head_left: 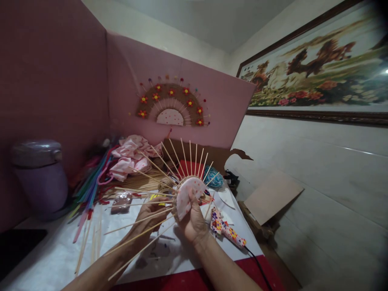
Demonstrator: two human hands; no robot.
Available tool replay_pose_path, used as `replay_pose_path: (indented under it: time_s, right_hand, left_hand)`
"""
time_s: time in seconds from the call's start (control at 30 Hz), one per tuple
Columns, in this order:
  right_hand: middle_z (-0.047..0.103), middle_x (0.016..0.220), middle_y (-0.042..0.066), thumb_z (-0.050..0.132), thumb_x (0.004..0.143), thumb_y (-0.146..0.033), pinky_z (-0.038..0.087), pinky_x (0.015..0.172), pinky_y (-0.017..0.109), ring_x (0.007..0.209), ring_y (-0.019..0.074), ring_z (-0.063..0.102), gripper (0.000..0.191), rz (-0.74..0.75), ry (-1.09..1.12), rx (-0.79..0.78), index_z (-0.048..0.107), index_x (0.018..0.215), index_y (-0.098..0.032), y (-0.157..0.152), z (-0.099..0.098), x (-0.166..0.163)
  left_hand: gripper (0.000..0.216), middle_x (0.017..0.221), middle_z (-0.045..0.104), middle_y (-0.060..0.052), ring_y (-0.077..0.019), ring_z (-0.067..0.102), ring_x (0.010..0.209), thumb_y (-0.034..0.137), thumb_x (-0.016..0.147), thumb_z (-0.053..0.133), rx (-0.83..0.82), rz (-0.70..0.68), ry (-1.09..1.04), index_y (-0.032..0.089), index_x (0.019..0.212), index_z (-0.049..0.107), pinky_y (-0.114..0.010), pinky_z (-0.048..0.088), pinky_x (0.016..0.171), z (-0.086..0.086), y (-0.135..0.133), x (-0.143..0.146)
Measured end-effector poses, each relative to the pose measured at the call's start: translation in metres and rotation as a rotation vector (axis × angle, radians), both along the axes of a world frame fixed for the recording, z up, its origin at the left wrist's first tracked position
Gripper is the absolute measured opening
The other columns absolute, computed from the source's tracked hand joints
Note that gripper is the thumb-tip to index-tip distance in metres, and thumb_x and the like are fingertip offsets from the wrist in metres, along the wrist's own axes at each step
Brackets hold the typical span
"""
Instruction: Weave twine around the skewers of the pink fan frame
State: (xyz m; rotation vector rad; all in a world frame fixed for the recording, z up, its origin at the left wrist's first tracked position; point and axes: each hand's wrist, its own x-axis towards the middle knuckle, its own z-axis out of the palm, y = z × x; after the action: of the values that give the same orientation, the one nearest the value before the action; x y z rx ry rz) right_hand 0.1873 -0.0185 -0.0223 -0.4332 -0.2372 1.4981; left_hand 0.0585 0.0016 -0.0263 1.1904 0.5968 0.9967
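Note:
My right hand (194,224) is closed on a half-round piece covered in pale pink dotted fabric (189,196), its thumb pressed on the front. Thin wooden sticks (184,155) fan out from the curved edge, where brown twine (174,200) runs along their bases. At the left side of this edge, my left hand (153,212) is closed behind several sticks. Its fingertips are partly hidden, and what they pinch cannot be made out. A flower-patterned glue gun (227,232) with a black cord lies to the right of my right hand.
A similar finished-looking arch with flowers (171,95) is pinned on the pink board (221,105). Pink fabric (131,151), pipe cleaners (95,182), loose sticks (139,180) and blue yarn (214,177) lie behind. A purple thermos-like container (42,182) stands left.

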Motion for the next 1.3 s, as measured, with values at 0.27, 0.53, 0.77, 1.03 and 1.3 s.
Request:
replay_pose_path:
  time_s: [0.27, 0.53, 0.77, 1.03, 1.3]
  right_hand:
    - [0.069, 0.083, 0.006, 0.065, 0.069, -0.035, 0.053, 0.068, 0.028, 0.079, 0.0155, 0.063, 0.033, -0.026, -0.005, -0.019, 0.062, 0.094, -0.013, 0.001, -0.003, 0.0]
    - [0.069, 0.083, 0.008, 0.063, 0.069, -0.041, 0.053, 0.067, 0.031, 0.081, 0.019, 0.063, 0.039, 0.024, -0.073, -0.006, 0.061, 0.094, -0.011, -0.003, 0.005, -0.004]
    - [0.069, 0.085, 0.007, 0.06, 0.072, -0.041, 0.053, 0.066, 0.029, 0.079, 0.0168, 0.064, 0.035, -0.022, -0.066, 0.017, 0.061, 0.093, -0.014, -0.001, 0.001, -0.003]
    - [0.069, 0.084, 0.005, 0.059, 0.072, -0.045, 0.053, 0.067, 0.029, 0.079, 0.0162, 0.064, 0.038, -0.037, -0.038, 0.013, 0.061, 0.095, -0.015, 0.0, 0.003, -0.004]
    - [0.066, 0.099, 0.005, 0.056, 0.073, -0.052, 0.053, 0.067, 0.027, 0.085, 0.0145, 0.062, 0.042, -0.045, -0.059, 0.097, 0.059, 0.099, -0.019, 0.002, -0.002, -0.005]
  left_hand:
    - [0.019, 0.066, 0.069, -0.002, -0.0108, 0.055, 0.053, 0.02, 0.057, 0.069, 0.037, 0.109, -0.035, 0.017, 0.076, 0.072, -0.02, 0.044, 0.054, 0.001, -0.001, -0.001]
    - [0.019, 0.09, 0.071, -0.008, -0.0246, 0.061, 0.095, 0.031, 0.069, 0.061, 0.382, 0.095, 0.074, 0.021, 0.078, 0.073, -0.035, 0.044, 0.089, -0.009, 0.006, -0.007]
    - [0.018, 0.097, 0.07, -0.005, -0.0245, 0.061, 0.093, 0.026, 0.07, 0.063, 0.294, 0.083, 0.085, 0.023, 0.085, 0.072, -0.038, 0.043, 0.091, -0.003, 0.001, -0.003]
    - [0.022, 0.095, 0.07, -0.005, -0.0231, 0.062, 0.088, 0.028, 0.067, 0.066, 0.128, 0.009, 0.025, 0.021, 0.087, 0.071, -0.037, 0.043, 0.09, -0.003, -0.001, 0.003]
    - [0.023, 0.096, 0.07, -0.005, -0.0232, 0.06, 0.096, 0.028, 0.066, 0.068, 0.231, 0.176, 0.136, 0.02, 0.088, 0.071, -0.031, 0.045, 0.086, -0.01, 0.0, 0.004]
